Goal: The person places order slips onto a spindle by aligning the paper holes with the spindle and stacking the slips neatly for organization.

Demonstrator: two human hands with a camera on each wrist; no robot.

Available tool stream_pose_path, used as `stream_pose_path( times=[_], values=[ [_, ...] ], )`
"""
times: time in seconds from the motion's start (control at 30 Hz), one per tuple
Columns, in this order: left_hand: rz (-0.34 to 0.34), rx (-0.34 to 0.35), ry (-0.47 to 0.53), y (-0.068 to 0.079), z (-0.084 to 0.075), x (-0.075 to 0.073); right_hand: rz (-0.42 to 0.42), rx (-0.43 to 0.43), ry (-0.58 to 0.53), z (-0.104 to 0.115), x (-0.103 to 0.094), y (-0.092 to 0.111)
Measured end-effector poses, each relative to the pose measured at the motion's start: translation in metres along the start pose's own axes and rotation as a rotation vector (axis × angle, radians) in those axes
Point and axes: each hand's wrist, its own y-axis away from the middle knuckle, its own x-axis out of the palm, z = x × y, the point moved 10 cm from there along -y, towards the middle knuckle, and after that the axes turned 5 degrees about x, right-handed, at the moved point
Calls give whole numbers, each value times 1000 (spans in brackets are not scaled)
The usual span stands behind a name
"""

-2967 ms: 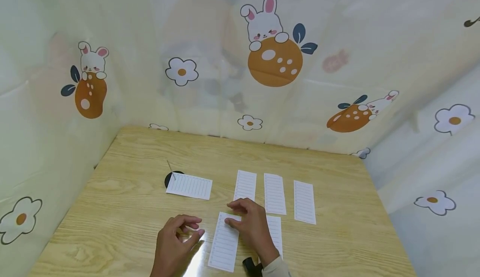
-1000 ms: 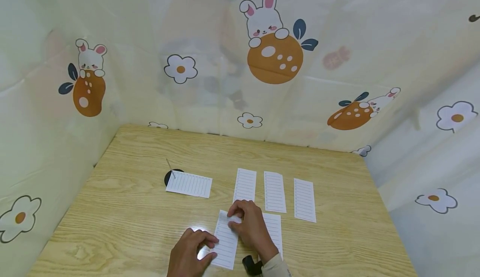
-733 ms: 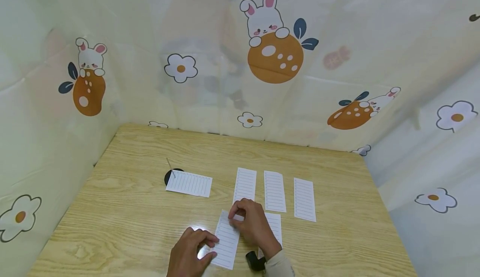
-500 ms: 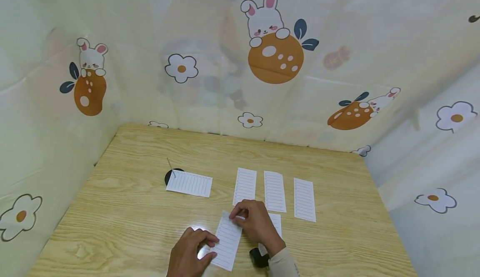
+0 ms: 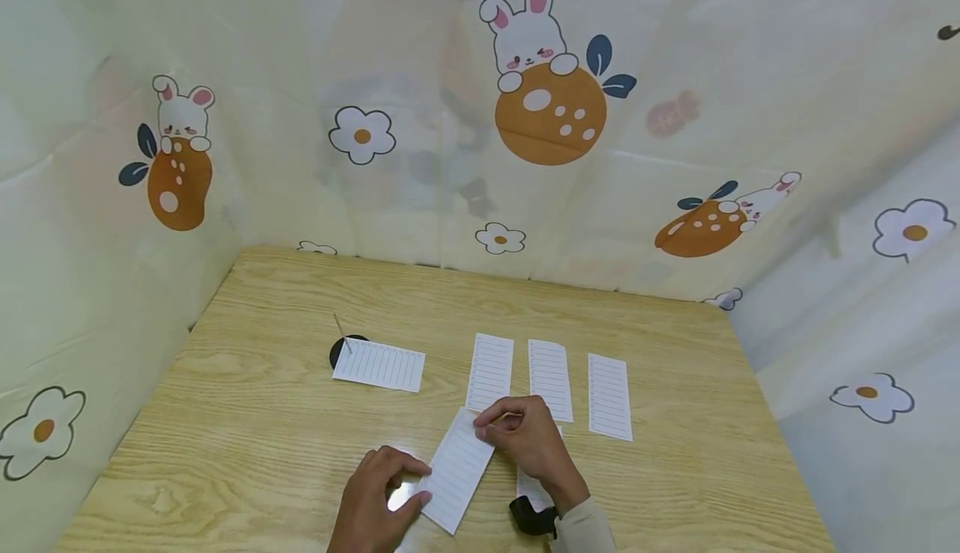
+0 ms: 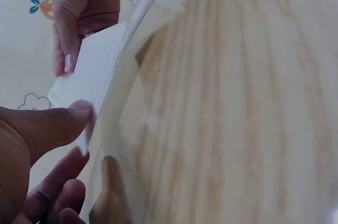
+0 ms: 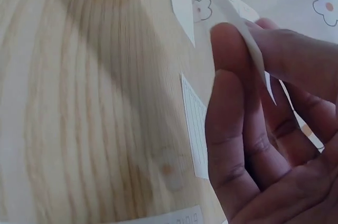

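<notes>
In the head view, a white lined paper card [image 5: 457,474] is held slanted between both hands above the table's near middle. My right hand [image 5: 528,445] pinches its upper right corner; the right wrist view shows the card's edge [image 7: 256,55] between thumb and fingers [image 7: 226,123]. At the lower left side, my left hand [image 5: 378,499] holds the card's edge between thumb and forefinger. The left wrist view shows that thumb [image 6: 60,123] over the card [image 6: 95,63], with fingers below. Another lined card [image 5: 531,490] lies partly hidden under the right hand and wrist.
Three lined cards, left [image 5: 491,370], middle [image 5: 550,378] and right [image 5: 610,395], lie in a row farther back on the wooden table [image 5: 697,453]. One more card [image 5: 378,366] overlaps a black disc [image 5: 337,351] with a thin stick. Patterned curtains [image 5: 420,203] enclose the table.
Three seconds ago the left hand was apart from the card; it came in to its left edge. Lately the right hand has moved right and slightly away, and the card has turned clockwise.
</notes>
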Motion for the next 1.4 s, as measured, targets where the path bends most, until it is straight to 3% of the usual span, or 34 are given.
stream_pose_path(
  times=[0.1,0.3,0.53,0.63,0.83,1.07,1.4],
  values=[
    [7,-80,62,0,6,0,-16,2,-62,-2,-1,0],
    [-11,-326,231,6,21,-1,-55,13,-171,-2,-2,1],
    [-81,-475,344,9,25,-11,-94,25,-265,2,1,4],
    [-116,-505,386,9,25,-15,-95,21,-278,2,3,4],
    [-222,-491,425,6,25,-27,-69,-2,-258,7,9,4],
    [-265,-516,400,4,30,-36,-1,-31,-252,16,18,5],
    [-299,-500,401,-7,33,-51,6,-45,-222,27,25,4]
  ],
)
